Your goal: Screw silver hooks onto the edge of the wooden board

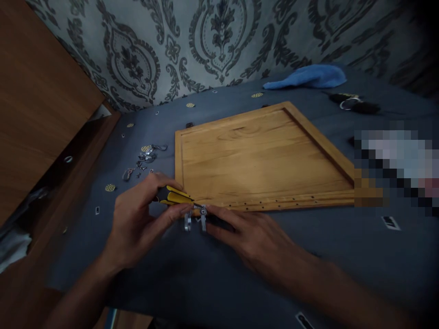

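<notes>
Wood: saw one board (236,160) lying on the grey-blue sheet (240,278), two silvery metal pieces (187,222) at its near-left corner, one blue cloth (310,76) beyond. Found the left hand (132,224) nearly closed around one yellow-and-black tool (174,196); found the right hand (255,233) part-closed, finger and thumb at one metal piece.

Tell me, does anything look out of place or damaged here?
Nothing looks clearly spilled or damaged. Slightly untidy, perhaps: small metal parts lie loosely scattered left of the wooden board, and a blue cloth lies crumpled beyond it.
</notes>
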The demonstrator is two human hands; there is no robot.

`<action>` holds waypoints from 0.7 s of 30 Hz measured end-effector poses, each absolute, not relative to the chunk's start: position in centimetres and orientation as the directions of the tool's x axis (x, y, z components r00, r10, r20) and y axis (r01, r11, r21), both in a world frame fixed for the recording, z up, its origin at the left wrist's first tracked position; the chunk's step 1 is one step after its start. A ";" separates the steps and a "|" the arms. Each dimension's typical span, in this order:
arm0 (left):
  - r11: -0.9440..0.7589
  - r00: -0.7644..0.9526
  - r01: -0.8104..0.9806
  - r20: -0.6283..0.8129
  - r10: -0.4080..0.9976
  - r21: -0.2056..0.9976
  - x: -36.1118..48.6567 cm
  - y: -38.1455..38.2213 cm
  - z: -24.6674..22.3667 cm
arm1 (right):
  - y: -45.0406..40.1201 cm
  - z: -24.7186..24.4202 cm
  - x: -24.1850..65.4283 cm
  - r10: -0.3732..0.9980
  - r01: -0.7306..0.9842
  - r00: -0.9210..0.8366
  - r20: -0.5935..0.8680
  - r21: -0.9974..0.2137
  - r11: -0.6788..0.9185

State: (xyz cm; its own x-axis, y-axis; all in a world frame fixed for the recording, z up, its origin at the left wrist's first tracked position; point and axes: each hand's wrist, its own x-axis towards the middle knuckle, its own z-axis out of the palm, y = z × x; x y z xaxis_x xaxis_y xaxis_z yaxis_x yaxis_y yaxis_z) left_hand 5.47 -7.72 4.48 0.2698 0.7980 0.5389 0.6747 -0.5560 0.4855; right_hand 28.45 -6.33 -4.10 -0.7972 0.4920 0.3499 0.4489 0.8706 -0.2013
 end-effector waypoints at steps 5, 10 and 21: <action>-0.535 0.267 0.708 0.527 0.807 0.461 5.6 -7.9 4.6 | -6.4 -4.4 28.5 0.498 0.442 -0.786 0.365 -0.230 0.867; -0.515 0.265 0.695 0.487 0.832 0.502 5.4 -8.1 4.4 | -6.4 -4.4 28.6 0.486 0.436 -0.787 0.381 -0.214 0.874; -0.512 0.278 0.637 0.447 0.850 0.576 5.2 -7.9 4.3 | -6.3 -3.7 28.5 0.479 0.436 -0.795 0.373 -0.198 0.878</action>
